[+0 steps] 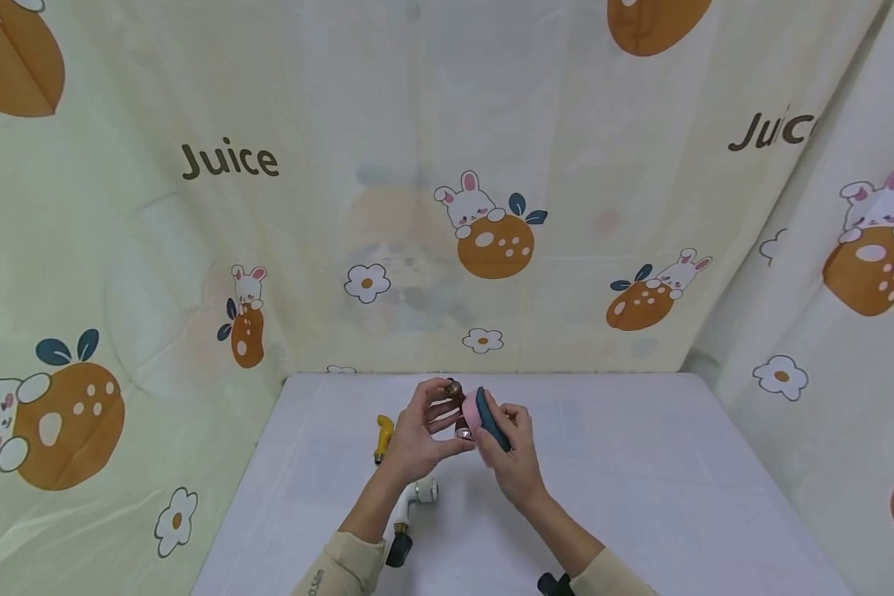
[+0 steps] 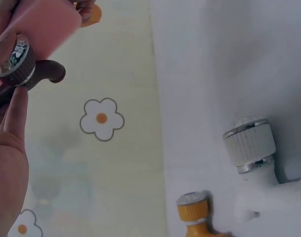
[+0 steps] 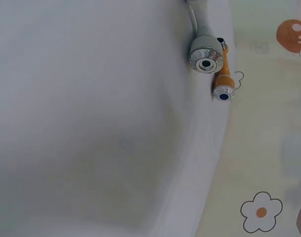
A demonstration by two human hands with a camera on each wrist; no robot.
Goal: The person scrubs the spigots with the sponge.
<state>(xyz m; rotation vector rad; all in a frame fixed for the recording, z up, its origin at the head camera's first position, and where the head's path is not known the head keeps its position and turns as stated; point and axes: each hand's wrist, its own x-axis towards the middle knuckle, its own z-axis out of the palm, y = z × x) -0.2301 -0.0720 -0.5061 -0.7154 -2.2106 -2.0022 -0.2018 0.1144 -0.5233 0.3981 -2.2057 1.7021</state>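
Pinched between thumb and fingers, a dark brown tap (image 2: 29, 69) with a silver-capped, ribbed knob sits in the left hand (image 1: 415, 443). Digits of the right hand (image 1: 517, 458) curl round a pink-and-blue sponge (image 1: 491, 422), pink face toward the tap, at its three o'clock in the head view; whether they touch I cannot tell. From the left hand, a yellow tap (image 1: 384, 435) lies at nine o'clock, a white tap (image 1: 406, 500) at six.
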